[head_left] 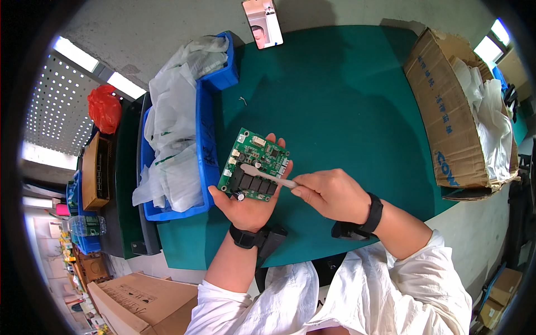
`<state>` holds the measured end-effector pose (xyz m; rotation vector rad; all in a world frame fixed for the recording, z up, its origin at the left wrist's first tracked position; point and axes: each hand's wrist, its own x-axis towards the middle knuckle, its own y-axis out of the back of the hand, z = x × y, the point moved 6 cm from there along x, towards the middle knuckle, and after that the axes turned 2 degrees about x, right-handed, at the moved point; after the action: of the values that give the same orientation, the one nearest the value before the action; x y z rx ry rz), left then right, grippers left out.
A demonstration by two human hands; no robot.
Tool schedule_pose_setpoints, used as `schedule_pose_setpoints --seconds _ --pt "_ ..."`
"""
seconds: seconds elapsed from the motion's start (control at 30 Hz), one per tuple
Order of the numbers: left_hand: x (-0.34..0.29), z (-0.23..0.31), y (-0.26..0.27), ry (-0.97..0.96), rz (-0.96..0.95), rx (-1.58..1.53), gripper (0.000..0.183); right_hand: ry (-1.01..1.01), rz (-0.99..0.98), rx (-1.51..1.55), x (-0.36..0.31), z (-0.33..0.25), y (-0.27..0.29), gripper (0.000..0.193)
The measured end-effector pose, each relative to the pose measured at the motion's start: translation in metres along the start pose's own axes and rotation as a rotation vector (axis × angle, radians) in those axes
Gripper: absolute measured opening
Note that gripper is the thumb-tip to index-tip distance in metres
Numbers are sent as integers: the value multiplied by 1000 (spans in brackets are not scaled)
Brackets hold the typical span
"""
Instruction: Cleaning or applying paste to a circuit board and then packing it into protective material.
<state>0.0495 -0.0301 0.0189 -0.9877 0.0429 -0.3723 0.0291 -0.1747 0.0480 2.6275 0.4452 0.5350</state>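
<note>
A green circuit board (259, 158) rests tilted on the palm of my left hand (245, 211), whose fingers curl up behind its far right edge. Black block-shaped components, white connectors and a round capacitor stand on its face. My right hand (329, 192) pinches the handle end of a pale toothbrush (269, 177) between thumb and fingers. The brush lies across the board, its head over the middle, near the black blocks. Its bristles are hidden, so I cannot tell how firmly they touch. Both wrists wear black straps with small boxes.
On the left of the green table (346, 111) stand a large blue bin (207, 162) and a smaller blue bin (226, 75), both filled with white plastic-wrapped items. A cardboard box (441, 111) with white bags sits at right. A phone (263, 25) stands at the far edge.
</note>
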Motion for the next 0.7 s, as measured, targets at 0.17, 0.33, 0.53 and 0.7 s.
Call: schedule_pose_setpoints --seconds 0.17,0.33,0.53,0.7 --pt "1 13 7 -77 13 -72 104 -64 -135 -125 0 5 8 18" --pt "4 18 12 -106 8 -52 103 -67 -108 -377 -3 0 19 19" --pt "4 16 14 -74 12 -157 99 -3 122 -603 -1 -7 37 15" --pt "4 17 12 -46 5 -249 98 40 91 -387 -1 -1 35 13"
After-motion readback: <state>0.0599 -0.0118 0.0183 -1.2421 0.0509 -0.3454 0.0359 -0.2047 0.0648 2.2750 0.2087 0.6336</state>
